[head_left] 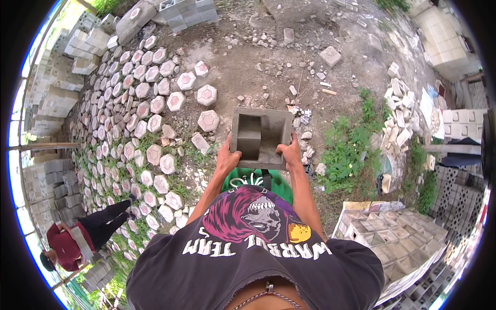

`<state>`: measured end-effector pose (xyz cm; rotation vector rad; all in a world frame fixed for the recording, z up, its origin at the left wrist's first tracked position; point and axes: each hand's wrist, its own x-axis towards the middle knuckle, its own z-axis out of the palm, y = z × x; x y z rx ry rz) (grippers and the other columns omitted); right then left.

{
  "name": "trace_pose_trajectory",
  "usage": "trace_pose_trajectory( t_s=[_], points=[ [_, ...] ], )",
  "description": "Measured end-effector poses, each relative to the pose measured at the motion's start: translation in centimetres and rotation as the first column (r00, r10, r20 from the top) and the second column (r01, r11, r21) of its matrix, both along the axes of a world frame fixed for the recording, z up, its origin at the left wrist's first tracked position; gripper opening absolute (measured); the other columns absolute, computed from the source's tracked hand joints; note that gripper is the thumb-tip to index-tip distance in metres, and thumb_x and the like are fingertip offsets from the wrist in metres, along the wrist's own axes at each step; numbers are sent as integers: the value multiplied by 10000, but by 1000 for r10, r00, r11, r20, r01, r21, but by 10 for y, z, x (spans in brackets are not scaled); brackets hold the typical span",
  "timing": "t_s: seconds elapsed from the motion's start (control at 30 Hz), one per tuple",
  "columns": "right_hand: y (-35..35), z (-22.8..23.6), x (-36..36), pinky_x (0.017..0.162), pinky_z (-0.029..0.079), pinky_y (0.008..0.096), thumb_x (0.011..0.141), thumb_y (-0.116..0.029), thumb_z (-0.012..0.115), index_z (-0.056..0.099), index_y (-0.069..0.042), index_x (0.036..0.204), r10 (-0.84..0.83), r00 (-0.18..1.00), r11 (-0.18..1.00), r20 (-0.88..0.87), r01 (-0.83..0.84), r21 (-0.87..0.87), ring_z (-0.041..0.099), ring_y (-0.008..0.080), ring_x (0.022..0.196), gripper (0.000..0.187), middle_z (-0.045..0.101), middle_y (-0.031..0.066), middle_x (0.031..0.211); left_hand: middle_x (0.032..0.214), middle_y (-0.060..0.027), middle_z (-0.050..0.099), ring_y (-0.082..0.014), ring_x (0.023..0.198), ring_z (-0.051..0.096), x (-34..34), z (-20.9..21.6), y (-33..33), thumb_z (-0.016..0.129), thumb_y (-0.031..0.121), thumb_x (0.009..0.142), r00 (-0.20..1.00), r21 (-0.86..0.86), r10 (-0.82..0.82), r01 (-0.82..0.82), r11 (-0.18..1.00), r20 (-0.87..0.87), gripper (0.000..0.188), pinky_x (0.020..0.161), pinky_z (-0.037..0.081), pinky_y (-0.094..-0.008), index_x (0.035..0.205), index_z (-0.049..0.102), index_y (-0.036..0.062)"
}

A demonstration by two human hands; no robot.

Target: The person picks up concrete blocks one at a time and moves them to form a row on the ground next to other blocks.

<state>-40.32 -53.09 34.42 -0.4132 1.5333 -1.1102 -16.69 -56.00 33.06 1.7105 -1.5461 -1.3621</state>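
Between my two hands, in front of my body, is a grey hollow concrete block [251, 136]. Its hollow side faces up toward me, showing deep cavities with a short divider. My left hand [227, 156] grips the block's near left corner, thumb over the rim and fingers mostly hidden along the side. On the opposite side my right hand [290, 153] holds the near right corner in the same way, its thumb pressed at the edge of a cavity. Green shorts [279, 190] show just below the block.
Hexagonal pavers [154, 153] with reddish centres cover the ground at left. Rubble [398, 111] and weeds [345, 150] lie at right. Stacked blocks stand at far left [54, 101] and near right [392, 232]. At lower left a person [67, 245] in maroon carries a grey block.
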Motion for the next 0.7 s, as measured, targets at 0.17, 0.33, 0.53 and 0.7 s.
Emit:
trace_pose_trajectory(
  t_s=[0.17, 0.33, 0.53, 0.7],
  points=[
    [-58, -4, 16, 762, 502, 346, 564, 75, 594, 342, -14, 1378, 127, 991, 992, 33, -126, -30, 579, 241, 911, 857, 580, 143, 1061, 1135, -263, 641, -359, 1058, 627, 17, 3, -28, 602, 71, 689, 992, 11, 127, -128, 992, 16, 802, 965, 451, -371, 1450, 354, 21],
    [-128, -20, 40, 762, 509, 355, 567, 87, 594, 334, -22, 1385, 219, 976, 974, -9, -219, -54, 594, 248, 895, 865, 587, 151, 1067, 1177, -215, 639, -276, 1053, 632, 40, -9, -72, 597, 53, 703, 972, -24, 229, -228, 973, 48, 745, 942, 458, -333, 1423, 409, 25],
    [-208, -29, 64, 769, 506, 353, 569, 95, 592, 336, -20, 1377, 206, 979, 978, -2, -206, -43, 590, 253, 912, 856, 587, 149, 1079, 1069, -290, 647, -409, 989, 637, 67, -13, -154, 611, 156, 688, 975, -61, 200, -194, 979, 98, 793, 907, 481, -420, 1440, 382, 49],
    [-273, -25, 75, 756, 503, 343, 574, 92, 596, 347, -25, 1376, 231, 972, 971, -32, -233, -46, 585, 244, 917, 847, 570, 142, 1076, 1073, -288, 647, -400, 994, 639, 72, -17, -216, 596, 121, 701, 967, -127, 251, -245, 961, 36, 766, 897, 482, -421, 1435, 390, 48]
  ],
)
